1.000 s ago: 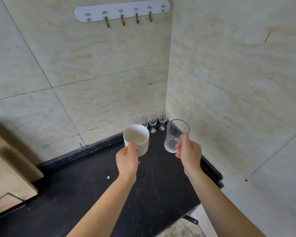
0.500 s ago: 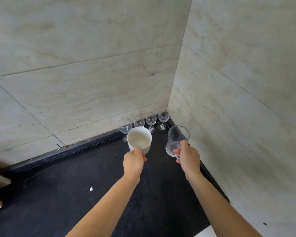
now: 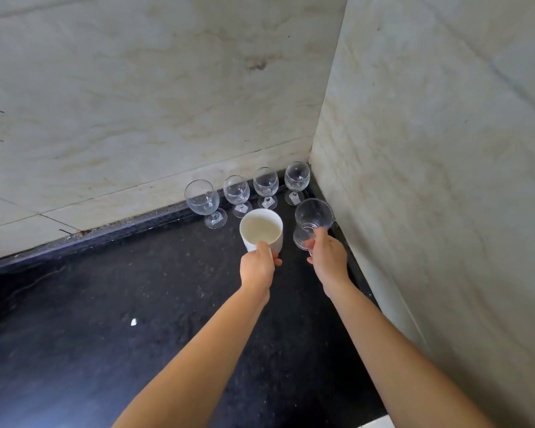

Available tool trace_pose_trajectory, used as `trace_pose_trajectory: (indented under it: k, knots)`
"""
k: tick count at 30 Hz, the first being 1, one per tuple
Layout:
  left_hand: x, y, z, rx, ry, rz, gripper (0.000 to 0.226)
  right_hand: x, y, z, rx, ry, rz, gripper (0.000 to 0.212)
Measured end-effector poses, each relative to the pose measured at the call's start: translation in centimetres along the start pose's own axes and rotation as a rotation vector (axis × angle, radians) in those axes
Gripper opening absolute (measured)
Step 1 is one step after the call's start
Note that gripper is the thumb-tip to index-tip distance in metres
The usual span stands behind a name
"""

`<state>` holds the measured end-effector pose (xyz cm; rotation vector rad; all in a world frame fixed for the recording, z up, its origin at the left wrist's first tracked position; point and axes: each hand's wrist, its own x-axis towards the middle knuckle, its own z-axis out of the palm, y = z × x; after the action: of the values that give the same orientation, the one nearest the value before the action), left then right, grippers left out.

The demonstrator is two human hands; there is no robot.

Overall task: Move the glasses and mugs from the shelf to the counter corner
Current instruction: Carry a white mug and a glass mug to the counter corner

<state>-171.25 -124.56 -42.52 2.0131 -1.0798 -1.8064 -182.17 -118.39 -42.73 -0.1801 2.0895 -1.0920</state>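
My left hand (image 3: 258, 267) grips a white mug (image 3: 261, 229) by its near side, low over the black counter (image 3: 112, 332). My right hand (image 3: 328, 257) holds a clear glass tumbler (image 3: 312, 219) by its near side, close to the right wall. Just behind them, several clear wine glasses (image 3: 265, 184) stand in a row along the back wall, reaching into the corner. Whether the mug and tumbler touch the counter I cannot tell.
Pale stone-tiled walls (image 3: 445, 149) meet at the corner behind the glasses. A small white fleck (image 3: 133, 321) lies on the counter at the left. The counter's right edge runs along the right wall.
Both hands have carried the mug and tumbler forward and down toward the corner. The view has tilted down, so the hook rail and the wooden piece at the left have left the frame.
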Motion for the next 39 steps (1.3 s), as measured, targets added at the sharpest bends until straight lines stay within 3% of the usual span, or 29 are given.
trace_pose_trajectory:
  k: [8,19,26,28,31,36,39]
  knots:
    - [2.1,0.7,3.2,0.017,-0.014,0.052,0.038,3.3,-0.5,0.5,-0.016,-0.013,-0.046,0.043]
    - [4.1,0.8,4.6,0.045,-0.074,0.066,0.038,4.8,-0.4,0.8,-0.007,-0.092,-0.083,0.051]
    - [3.5,1.3,1.5,0.204,-0.11,0.146,0.053,4.2,-1.1,-0.5,-0.345,-0.041,-0.212,0.063]
    - [2.4,1.9,-0.7,0.288,-0.079,0.229,0.055,3.5,-1.8,-1.1,-0.407,-0.015,-0.199,0.06]
    - [0.5,3.8,-5.0,0.5,0.0,0.503,0.042,1.4,-3.8,-1.5,-0.486,0.08,-0.266,0.064]
    - [-4.1,7.9,-14.0,0.85,0.289,0.953,0.06,-5.2,-10.5,-0.9,-0.637,0.267,-0.709,0.075]
    - [-7.1,9.4,-20.6,0.848,0.504,1.136,0.062,-9.9,-13.9,-0.1,-0.665,0.367,-1.017,0.076]
